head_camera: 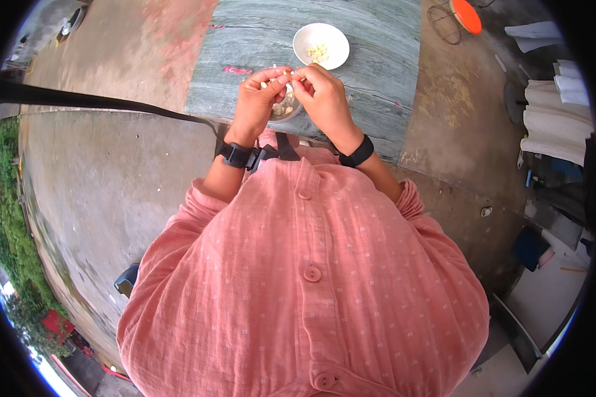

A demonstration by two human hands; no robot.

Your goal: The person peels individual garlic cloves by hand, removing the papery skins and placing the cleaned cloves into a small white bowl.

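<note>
Over the near part of the table, my left hand [264, 92] and my right hand [322, 88] meet at the fingertips, pinching a small pale piece between them that looks like a garlic clove. More pale pieces show in the fingers of my left hand. Directly beneath both hands is a clear round container [287, 118] with whitish and brownish pieces inside, partly hidden by my fingers. Just beyond my right hand stands a white bowl [330, 35], holding several pale yellow peeled cloves [318, 52].
The grey-green wood-patterned table [377, 84] extends ahead. An orange-topped stool [466, 16] stands on the concrete floor at the upper right. Light cloths [556, 116] hang at the right. A black strap [104, 105] crosses the left side.
</note>
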